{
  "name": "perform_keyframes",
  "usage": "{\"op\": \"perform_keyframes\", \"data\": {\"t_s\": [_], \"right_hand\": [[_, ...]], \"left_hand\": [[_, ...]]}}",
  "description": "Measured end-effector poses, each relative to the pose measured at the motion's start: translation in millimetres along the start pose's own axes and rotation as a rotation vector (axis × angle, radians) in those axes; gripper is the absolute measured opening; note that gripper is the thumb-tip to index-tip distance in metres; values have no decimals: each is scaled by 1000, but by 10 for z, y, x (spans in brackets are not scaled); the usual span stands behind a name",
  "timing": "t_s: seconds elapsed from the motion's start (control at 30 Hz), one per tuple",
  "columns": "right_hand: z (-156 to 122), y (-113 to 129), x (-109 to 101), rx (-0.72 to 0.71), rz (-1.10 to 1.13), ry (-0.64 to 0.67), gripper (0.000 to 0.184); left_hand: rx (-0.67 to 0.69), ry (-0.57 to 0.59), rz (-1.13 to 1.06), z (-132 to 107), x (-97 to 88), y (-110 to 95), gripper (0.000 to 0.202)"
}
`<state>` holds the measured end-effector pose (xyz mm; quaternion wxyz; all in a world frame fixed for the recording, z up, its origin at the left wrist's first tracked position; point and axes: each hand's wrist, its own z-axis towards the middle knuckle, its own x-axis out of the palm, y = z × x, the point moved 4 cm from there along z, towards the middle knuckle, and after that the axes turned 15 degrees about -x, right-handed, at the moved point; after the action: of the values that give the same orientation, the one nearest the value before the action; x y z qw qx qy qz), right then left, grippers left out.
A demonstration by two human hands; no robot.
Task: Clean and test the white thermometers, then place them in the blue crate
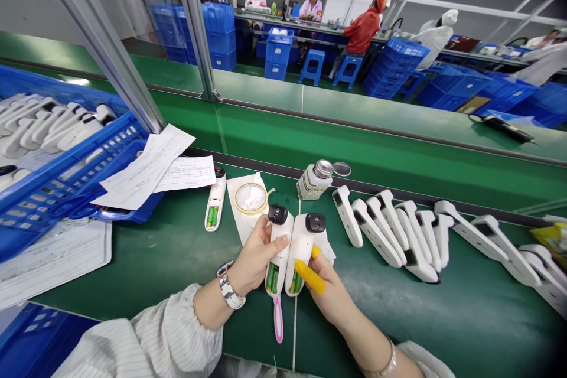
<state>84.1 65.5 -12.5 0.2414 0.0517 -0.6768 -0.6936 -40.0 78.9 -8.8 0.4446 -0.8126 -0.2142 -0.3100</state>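
Observation:
My left hand [253, 255] is closed round a white handheld thermometer [280, 248] with a black head, its battery bay uncovered and green batteries showing. Side by side with it, a second such thermometer [302, 245] is gripped by my right hand [325, 283], which wears yellow finger cots on the thumb and a finger. Green batteries show in its bay too. Below the left thermometer lies a pink loop-ended tool [278, 320], its upper end hidden. Another thermometer [215, 201] with exposed batteries rests on the green table, left of my hands.
Several white thermometers [376, 230] lie in a row at right. A dispenser bottle [313, 182] with its lid up and a tape roll [250, 196] stand behind my hands. At left are a blue crate [80, 171] of thermometers and paper sheets [146, 171]. People sit at a far bench.

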Motion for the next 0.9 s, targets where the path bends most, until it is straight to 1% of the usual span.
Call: {"op": "perform_keyframes", "data": {"t_s": [0.1, 0.2, 0.33, 0.5, 0.73, 0.9], "right_hand": [[-19, -47, -26, 55, 70, -22, 39], [-7, -28, -49, 74, 153, -69, 33], [39, 31, -45, 89, 199, -113, 34], [56, 43, -46, 96, 230, -154, 33], [56, 39, -40, 132, 229, -135, 33], [57, 5, -80, 112, 210, -66, 35]], "left_hand": [[10, -37, 0, -1, 1, -26, 40], [-5, -59, -17, 2, -4, -37, 40], [-61, -26, -2, 13, -15, -17, 38], [-79, 20, 24, 16, -8, -12, 36], [-78, 49, 27, 36, -5, -16, 37], [-53, 64, 59, 15, 4, -19, 39]]}}
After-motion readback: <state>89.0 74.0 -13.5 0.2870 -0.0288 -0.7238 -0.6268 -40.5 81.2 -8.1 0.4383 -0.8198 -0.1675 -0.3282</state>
